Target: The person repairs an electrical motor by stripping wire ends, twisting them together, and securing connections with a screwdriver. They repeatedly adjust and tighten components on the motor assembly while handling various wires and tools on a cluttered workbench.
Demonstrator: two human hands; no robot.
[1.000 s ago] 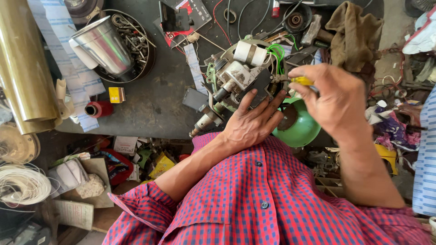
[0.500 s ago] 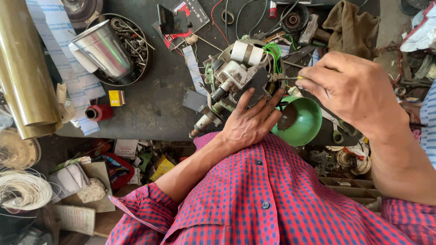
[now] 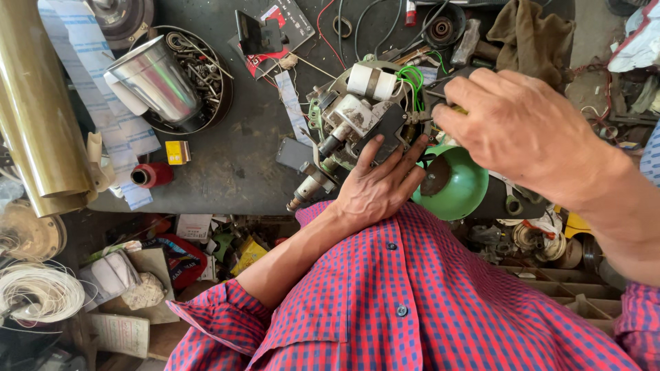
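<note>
A small electric motor assembly (image 3: 357, 113) with white coils, green wires and a metal shaft lies on the dark workbench (image 3: 234, 165). My left hand (image 3: 378, 185) presses on its black lower part, fingers spread, holding it steady. My right hand (image 3: 522, 130) hovers over the motor's right side, closed around a yellow-handled tool (image 3: 457, 108), most of which is hidden by the fingers. A green bowl (image 3: 460, 185) sits just under the right hand.
A steel cup (image 3: 155, 82) leans in a round tray of screws (image 3: 206, 75) at the back left. Nearby are a red spool (image 3: 152, 175), a small yellow box (image 3: 177, 152) and a brass-coloured tube (image 3: 34, 103). A brown cloth (image 3: 533, 34) lies back right, with clutter below the bench.
My right hand has shifted slightly up and to the right beside the motor, uncovering more of the green bowl. My left hand has stayed on the motor.
</note>
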